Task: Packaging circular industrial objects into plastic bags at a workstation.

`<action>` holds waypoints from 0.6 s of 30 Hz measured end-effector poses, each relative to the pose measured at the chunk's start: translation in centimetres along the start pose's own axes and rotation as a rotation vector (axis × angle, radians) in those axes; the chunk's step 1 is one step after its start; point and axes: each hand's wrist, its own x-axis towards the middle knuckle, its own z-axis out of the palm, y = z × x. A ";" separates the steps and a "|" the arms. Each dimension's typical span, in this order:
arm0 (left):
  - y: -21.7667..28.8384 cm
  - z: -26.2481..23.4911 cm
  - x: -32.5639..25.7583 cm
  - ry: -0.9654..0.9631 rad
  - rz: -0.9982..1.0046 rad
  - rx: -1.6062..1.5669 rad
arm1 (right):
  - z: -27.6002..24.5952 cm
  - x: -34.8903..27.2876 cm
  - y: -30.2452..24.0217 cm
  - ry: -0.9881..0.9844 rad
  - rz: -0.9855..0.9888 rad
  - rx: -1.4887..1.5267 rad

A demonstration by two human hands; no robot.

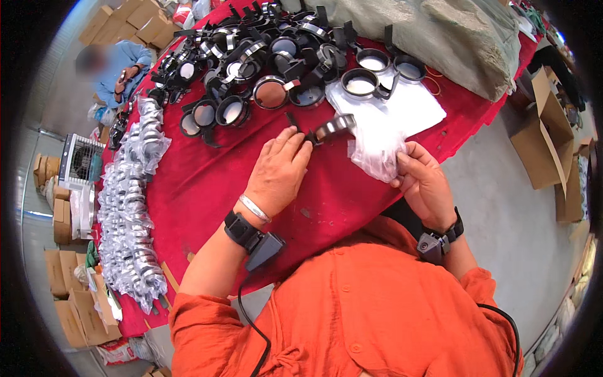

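Over the red cloth, my left hand (276,169) is closed at the black arm of a round silver-rimmed piece (335,127), its fingertips pressed together; the grip itself is partly hidden under them. My right hand (426,185) pinches the edge of a thin clear plastic bag (375,156) between thumb and fingers. The bag's far side lies close beside the silver rim, and I cannot tell whether the piece is inside its mouth. Just beyond the bag is a stack of white sheets (408,113), with a few black round pieces (360,83) at its far edge.
Many similar black and silver round pieces (270,92) are heaped at the far side. Bagged pieces (129,207) form a long row along the left edge. A grey-green cloth bundle (440,44) lies far right. Open cartons (543,135) stand beyond; another person (129,69) sits far left.
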 end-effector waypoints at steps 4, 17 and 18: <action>-0.4 1.1 1.6 0.024 0.011 0.018 | 0.0 0.0 0.0 -0.012 -0.020 0.059; 1.0 -3.0 -1.0 0.316 -0.574 -0.985 | 0.7 0.4 -0.6 0.081 -0.033 -0.033; 0.9 -4.0 -1.5 0.268 -0.587 -1.239 | 1.3 0.5 -0.7 0.055 -0.048 -0.037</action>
